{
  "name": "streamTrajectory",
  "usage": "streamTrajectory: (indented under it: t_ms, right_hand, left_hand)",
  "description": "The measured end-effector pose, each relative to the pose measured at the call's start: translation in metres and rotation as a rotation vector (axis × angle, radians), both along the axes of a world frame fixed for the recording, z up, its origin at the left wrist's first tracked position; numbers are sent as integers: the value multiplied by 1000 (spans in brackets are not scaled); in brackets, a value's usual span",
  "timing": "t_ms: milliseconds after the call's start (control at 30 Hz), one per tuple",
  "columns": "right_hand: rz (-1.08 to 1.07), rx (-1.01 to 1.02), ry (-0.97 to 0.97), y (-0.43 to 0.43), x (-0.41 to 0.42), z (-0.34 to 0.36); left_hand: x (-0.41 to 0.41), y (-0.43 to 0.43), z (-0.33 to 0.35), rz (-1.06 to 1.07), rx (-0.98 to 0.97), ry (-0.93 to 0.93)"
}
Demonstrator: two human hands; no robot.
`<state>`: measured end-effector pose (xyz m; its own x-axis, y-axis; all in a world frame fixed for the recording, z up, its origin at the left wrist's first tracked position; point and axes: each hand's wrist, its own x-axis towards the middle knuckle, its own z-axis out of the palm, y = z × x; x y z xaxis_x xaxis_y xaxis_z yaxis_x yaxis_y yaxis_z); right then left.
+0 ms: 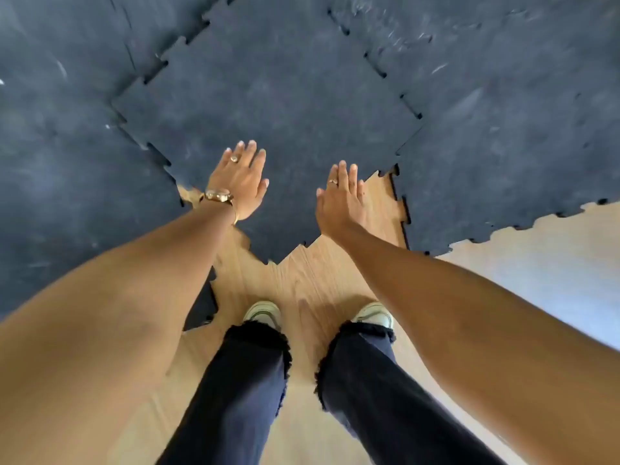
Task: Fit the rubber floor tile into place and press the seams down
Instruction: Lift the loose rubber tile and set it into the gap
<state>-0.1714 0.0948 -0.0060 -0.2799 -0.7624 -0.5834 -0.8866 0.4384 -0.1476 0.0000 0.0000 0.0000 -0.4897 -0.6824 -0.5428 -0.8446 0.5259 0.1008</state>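
Observation:
A dark rubber floor tile (271, 105) with toothed interlocking edges lies turned like a diamond, its near corner pointing at my feet. Its left edge overlaps the laid tiles (67, 182), and its right edge sits against the laid tiles (503, 129) on that side. My left hand (240, 182) is flat with fingers apart over the tile's near left part; it wears a ring and a watch. My right hand (340, 199) is flat and open over the tile's near right edge. Whether either palm touches the tile I cannot tell.
Bare wood floor (302, 280) shows in a gap between the tile's near corner and the laid mats. My two feet in white shoes (265, 312) stand on it. Pale floor (536, 263) runs off to the right.

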Motion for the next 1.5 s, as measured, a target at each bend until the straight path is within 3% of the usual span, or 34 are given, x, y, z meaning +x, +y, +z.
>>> streamTrajectory:
  t_ms: [167,367,633,833,1000,1100,1233,1500]
  right_hand:
    - [66,-160,85,-30,-11,-104]
    - [46,-498,173,-19,-18,-166]
    - [82,-386,185,-20,-14,-158]
    - [66,-464,177,-17,-12,-157]
    - [59,-521,198,-15,-12,-154]
    - [62,-532,216,-15,-12,-157]
    - [65,-532,242,-15,-13,-164]
    - [64,-532,218,-13,-13,-165]
  left_hand:
    - [-12,-5,-107,41,-126,94]
    - [-10,7,-174,78,-396,222]
    - [-9,7,-164,97,-371,229]
    - [-6,11,-160,121,-371,315]
    - [-12,-76,-147,-20,-621,415]
    - [-4,-142,-139,227,-656,382]
    - [18,-203,-144,532,-472,195]
    - [26,-211,-138,501,-548,103]
